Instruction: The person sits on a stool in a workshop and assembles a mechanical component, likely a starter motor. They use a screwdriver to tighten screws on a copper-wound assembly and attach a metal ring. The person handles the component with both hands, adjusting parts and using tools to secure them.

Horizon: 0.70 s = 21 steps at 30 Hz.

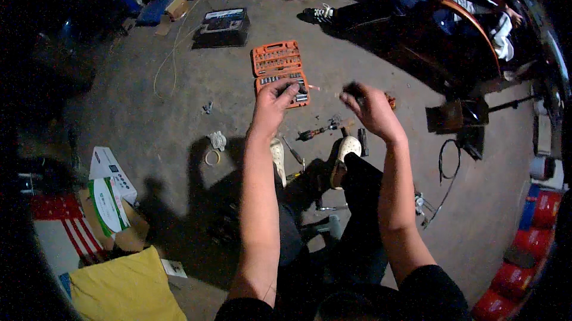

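Note:
My left hand (275, 102) is raised over the near half of an open orange socket set case (277, 59), thumb and fingers pinched together. A small, thin, pinkish strip (314, 87) sticks out to the right by its fingertips, too small to name. To its right, at about the same height, my right hand (370, 109) is curled toward the left one. Motion smears its fingertips, and what they hold, if anything, cannot be made out. Below, on the floor between my feet, are a dark tool with a long shaft (316, 131) and a screwdriver-like tool (292, 149).
A black battery-like box (221, 28) stands beyond the case. A seated person's leg (375, 11) reaches in at far right. A roll of tape (212, 157) lies left; a black cable (450, 160) lies right. Cartons (113, 172) and a yellow cloth (128, 285) sit at near left.

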Tool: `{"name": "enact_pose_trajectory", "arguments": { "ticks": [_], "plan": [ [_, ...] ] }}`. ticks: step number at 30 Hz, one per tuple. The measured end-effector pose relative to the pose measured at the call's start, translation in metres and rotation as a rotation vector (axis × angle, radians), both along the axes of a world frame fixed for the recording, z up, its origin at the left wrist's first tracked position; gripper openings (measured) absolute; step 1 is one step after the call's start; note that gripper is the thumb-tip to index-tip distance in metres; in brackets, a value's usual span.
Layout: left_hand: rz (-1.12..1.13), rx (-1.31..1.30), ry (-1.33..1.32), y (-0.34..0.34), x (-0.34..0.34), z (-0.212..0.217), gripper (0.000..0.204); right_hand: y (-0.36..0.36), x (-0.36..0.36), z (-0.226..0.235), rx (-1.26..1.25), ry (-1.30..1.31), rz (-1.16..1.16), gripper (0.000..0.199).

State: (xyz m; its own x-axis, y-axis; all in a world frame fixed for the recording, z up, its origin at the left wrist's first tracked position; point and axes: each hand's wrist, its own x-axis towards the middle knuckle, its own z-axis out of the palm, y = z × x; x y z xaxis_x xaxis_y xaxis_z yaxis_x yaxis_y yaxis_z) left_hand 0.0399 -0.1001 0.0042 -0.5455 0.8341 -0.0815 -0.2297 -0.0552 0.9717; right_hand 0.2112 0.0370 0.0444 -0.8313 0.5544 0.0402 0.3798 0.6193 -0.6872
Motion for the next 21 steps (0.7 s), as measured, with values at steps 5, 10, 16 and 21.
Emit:
{"name": "enact_pose_trajectory", "arguments": {
  "ticks": [5, 10, 16, 21],
  "plan": [
    [-0.288, 0.054, 0.388, 0.004, 0.005, -0.004, 0.019, -0.004, 0.025, 0.029, -0.867, 0.096, 0.473, 0.025],
    [-0.25, -0.137, 0.279, 0.008, 0.007, -0.037, 0.015, -0.015, 0.012, 0.015, -1.48, 1.352, 0.084, 0.034],
    [-0.129, -0.149, 0.362, 0.004, 0.007, -0.006, 0.02, 0.002, -0.008, -0.005, 0.23, 0.23, -0.304, 0.04],
    [0.009, -0.103, 0.356, -0.001, -0.002, -0.007, 0.016, -0.008, 0.007, 0.009, -0.502, -0.045, 0.355, 0.034]
  ]
}}
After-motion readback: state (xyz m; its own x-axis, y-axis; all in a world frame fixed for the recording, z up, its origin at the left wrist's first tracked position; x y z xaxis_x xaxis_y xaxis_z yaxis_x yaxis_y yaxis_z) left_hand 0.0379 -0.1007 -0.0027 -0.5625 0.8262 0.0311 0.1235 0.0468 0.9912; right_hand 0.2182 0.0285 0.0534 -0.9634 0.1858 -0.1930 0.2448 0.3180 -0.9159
